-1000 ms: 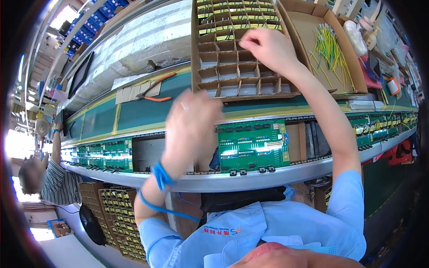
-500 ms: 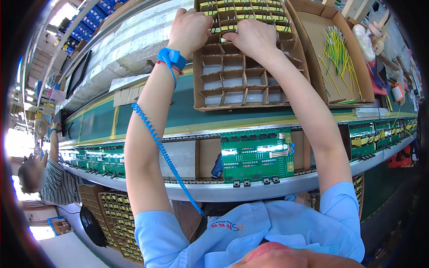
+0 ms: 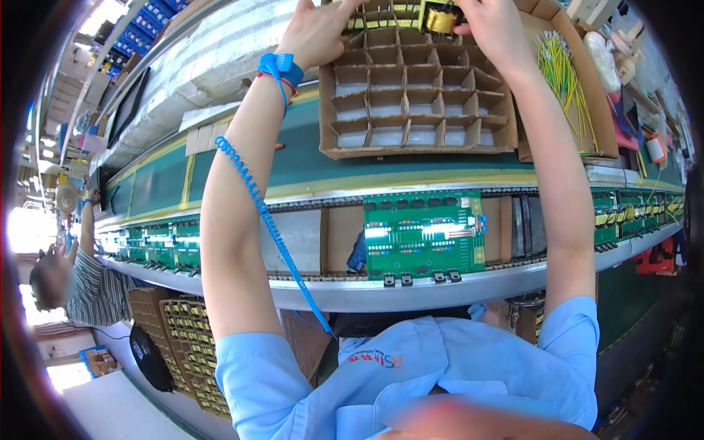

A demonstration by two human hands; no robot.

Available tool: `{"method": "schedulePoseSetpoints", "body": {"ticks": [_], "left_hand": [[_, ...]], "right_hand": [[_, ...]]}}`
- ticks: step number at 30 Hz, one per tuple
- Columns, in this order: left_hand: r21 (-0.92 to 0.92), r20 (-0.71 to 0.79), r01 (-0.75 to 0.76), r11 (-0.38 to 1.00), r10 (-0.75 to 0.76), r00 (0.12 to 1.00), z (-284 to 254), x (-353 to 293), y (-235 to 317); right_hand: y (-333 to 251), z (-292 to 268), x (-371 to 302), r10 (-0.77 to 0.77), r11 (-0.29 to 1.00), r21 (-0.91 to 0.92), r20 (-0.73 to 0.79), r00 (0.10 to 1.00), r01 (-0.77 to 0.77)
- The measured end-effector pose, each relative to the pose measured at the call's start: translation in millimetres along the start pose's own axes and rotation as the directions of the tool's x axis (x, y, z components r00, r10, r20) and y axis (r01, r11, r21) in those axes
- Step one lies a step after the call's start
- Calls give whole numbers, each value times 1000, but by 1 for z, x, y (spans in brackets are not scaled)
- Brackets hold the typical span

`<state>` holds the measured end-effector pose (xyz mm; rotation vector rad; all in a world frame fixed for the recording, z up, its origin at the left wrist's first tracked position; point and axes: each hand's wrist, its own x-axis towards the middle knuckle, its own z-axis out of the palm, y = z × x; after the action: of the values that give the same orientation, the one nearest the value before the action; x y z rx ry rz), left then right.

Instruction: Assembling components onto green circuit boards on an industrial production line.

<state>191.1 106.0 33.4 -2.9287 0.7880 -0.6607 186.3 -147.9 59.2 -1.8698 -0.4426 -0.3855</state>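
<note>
A cardboard box with a grid of dividers [image 3: 418, 139] lies on the green conveyor belt [image 3: 242, 169]; its near cells look bare. My right hand [image 3: 493, 28] grips a small transformer wrapped in yellow tape [image 3: 440, 19] over the far cells. My left hand [image 3: 317, 33] holds the box at its far left dividers. A blue wrist strap [image 3: 280, 67] with a coiled blue cord [image 3: 264, 213] hangs from that wrist. A green circuit board [image 3: 425, 233] sits on the rail just below the box.
A second cardboard box with yellow-green wires [image 3: 565, 66] stands to the right. More green boards [image 3: 158, 246] line the rail to the left, where another person [image 3: 73, 282] works. A carton of yellow parts [image 3: 191, 345] stands at lower left.
My left hand rose from above the circuit board to the box's far left side. My right hand moved farther up the box and now holds a yellow transformer.
</note>
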Motion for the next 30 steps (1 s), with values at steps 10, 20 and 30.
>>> {"method": "schedulePoseSetpoints", "body": {"ticks": [10, 20, 30], "left_hand": [[-918, 114, 256, 302, -417, 902, -72, -99, 43], [-817, 576, 540, -201, -301, 760, -45, -209, 184], [-805, 550, 593, 1, -373, 747, -30, -217, 203]], "right_hand": [[21, -6, -36, -47, 992, -121, -73, 996, 38], [37, -27, -44, -286, 855, -368, 253, 924, 365], [43, -19, -50, -189, 804, -494, 314, 930, 331]]}}
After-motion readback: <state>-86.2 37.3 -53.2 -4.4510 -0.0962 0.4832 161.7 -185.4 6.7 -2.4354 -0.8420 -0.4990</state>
